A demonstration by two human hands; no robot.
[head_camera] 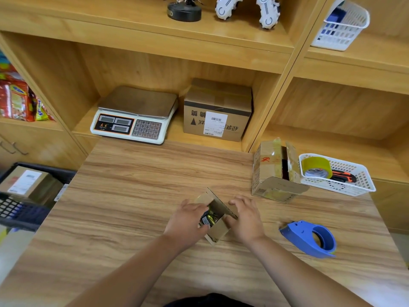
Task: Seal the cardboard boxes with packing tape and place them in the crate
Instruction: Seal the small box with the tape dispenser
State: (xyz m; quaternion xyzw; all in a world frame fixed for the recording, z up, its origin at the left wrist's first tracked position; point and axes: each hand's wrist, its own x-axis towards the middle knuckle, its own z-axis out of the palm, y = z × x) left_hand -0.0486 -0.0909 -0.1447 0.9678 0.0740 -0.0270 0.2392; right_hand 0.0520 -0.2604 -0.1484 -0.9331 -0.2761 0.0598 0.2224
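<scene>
head view: the small brown cardboard box stands open on the pale wood-grain table, close in front of me and between both hands.
left hand: my left hand grips the box's left side with its fingers curled over that flap. i judge it is there to steady the box.
right hand: my right hand has bent fingers on the right flap and its thumb against the near wall. this pinching hold looks ready to fold the flap inward.
contents: a dark glossy packet shows through the open top, so nothing is sealed yet.
tape tool: the blue plastic tape dispenser lies on the table to my right, apart from the box but near. that placing makes sense, since it's needed once the flaps are down. i can't tell whether it is loaded.
waiting work: a larger open cardboard carton sits further back on the right with its flaps up, likely next in line.
supplies: a white perforated plastic basket touches that carton. it holds a yellowish roll of packing tape and an orange-and-black utility knife.
crate: the dark slatted plastic crate sits beyond the table's left edge and lower down, with a labelled brown parcel already inside it.
stage: closing the flaps — taping and crating not yet done.
</scene>
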